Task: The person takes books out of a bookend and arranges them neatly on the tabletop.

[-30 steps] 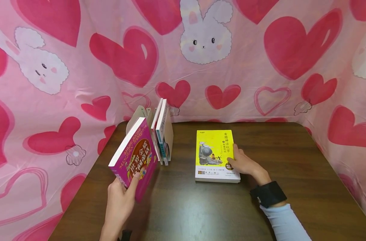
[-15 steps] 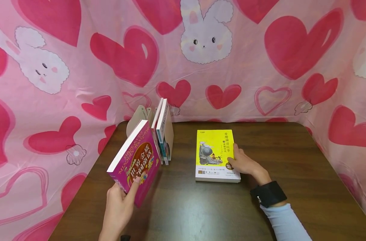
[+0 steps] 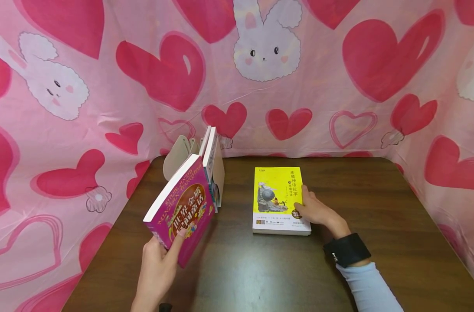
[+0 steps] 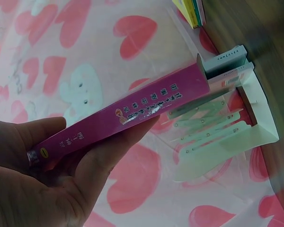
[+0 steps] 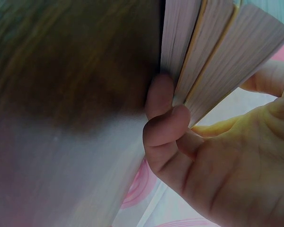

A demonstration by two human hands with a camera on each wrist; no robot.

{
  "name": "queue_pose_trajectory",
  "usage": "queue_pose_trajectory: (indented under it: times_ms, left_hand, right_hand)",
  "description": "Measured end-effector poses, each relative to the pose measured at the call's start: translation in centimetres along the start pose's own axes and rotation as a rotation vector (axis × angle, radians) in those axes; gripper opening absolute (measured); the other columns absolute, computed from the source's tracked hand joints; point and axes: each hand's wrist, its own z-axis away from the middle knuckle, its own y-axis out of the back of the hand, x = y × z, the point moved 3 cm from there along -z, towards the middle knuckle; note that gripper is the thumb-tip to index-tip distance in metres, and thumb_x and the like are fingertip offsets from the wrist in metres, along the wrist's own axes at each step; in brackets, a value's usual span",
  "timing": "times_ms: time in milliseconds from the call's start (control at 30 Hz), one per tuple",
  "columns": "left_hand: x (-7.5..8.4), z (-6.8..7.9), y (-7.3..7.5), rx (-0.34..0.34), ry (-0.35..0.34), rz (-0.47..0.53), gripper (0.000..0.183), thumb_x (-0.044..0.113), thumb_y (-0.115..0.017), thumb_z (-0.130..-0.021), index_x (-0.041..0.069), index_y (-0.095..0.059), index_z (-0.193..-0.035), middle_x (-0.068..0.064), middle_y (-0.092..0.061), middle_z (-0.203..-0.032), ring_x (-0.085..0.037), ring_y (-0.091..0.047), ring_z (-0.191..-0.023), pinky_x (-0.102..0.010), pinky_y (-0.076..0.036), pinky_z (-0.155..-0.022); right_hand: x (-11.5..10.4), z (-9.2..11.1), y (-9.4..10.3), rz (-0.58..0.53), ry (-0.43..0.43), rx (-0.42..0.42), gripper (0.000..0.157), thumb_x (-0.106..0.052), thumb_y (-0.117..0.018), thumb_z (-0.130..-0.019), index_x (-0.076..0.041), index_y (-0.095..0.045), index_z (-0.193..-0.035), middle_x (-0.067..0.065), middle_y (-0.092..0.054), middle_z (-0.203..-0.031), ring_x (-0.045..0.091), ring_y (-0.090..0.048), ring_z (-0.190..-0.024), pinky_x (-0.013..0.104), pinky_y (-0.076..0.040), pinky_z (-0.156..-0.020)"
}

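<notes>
Purple book [image 3: 191, 206] clamped in left hand [image 3: 157, 266], tilted, near left. Yellow book [image 3: 277, 190] flat on table [image 3: 240, 277], right of centre, right hand [image 3: 318, 211] gripping its right edge. Upright books [image 3: 218, 169] already in pale holder [image 3: 176, 157], far left; these two aren't.

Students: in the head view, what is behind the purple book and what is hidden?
Behind the purple book, partly visible, are a pale rack and upright books. Much of their lower part is covered, so anything there cannot be seen.
</notes>
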Motion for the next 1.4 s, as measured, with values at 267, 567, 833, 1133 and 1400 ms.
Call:
queue_pose_trajectory:
  times_ms: [267,567,833,1133,1400]
  left_hand:
    - [-0.4,0.1,-0.8,-0.037,0.042,0.071,0.033,0.015,-0.067,-0.105,-0.002,-0.065,-0.133,-0.017,-0.074,-0.120,-0.024,-0.073,-0.103,-0.024,-0.058,-0.081]
    - [-0.4,-0.3,-1.9,-0.064,0.041,0.082,0.039,0.017,-0.068,-0.105,0.001,-0.058,-0.139,-0.018,-0.071,-0.127,-0.031,-0.072,-0.109,-0.042,-0.060,-0.087]
    - [0.0,-1.0,-2.7,-0.089,0.045,0.112,0.044,0.019,-0.068,-0.105,0.006,-0.051,-0.143,-0.018,-0.070,-0.129,-0.033,-0.072,-0.110,-0.046,-0.061,-0.086]
    - [-0.1,-1.5,-3.6,-0.116,0.051,0.143,0.045,0.019,-0.068,-0.105,0.007,-0.049,-0.143,-0.018,-0.069,-0.131,-0.033,-0.072,-0.111,-0.050,-0.060,-0.087]
    - [-0.4,-1.9,-4.4,-0.113,0.032,0.191,0.044,0.014,-0.069,-0.104,0.006,-0.050,-0.142,-0.018,-0.071,-0.128,-0.032,-0.073,-0.109,-0.045,-0.061,-0.085]
  right_hand:
    - [-0.1,0.1,0.0,-0.007,0.005,0.006,0.092,-0.031,-0.056,-0.107,0.009,0.007,-0.162,0.035,-0.023,-0.157,0.047,-0.037,-0.131,0.064,-0.037,-0.112]
    - [-0.1,0.0,0.0,0.003,0.001,0.001,0.090,-0.029,-0.055,-0.108,0.011,0.006,-0.161,0.037,-0.023,-0.156,0.048,-0.036,-0.131,0.066,-0.034,-0.113]
    - [-0.1,-0.1,0.1,0.016,0.000,0.000,0.090,-0.029,-0.054,-0.108,0.012,0.006,-0.161,0.038,-0.021,-0.157,0.048,-0.036,-0.132,0.067,-0.031,-0.115]
    - [-0.1,0.0,0.1,0.007,0.016,0.005,0.091,-0.030,-0.055,-0.107,0.010,0.005,-0.162,0.036,-0.024,-0.156,0.047,-0.037,-0.131,0.066,-0.035,-0.112]
    - [0.2,-0.3,0.1,0.008,0.025,0.009,0.090,-0.032,-0.054,-0.107,0.011,0.004,-0.161,0.036,-0.024,-0.155,0.046,-0.036,-0.131,0.067,-0.032,-0.113]
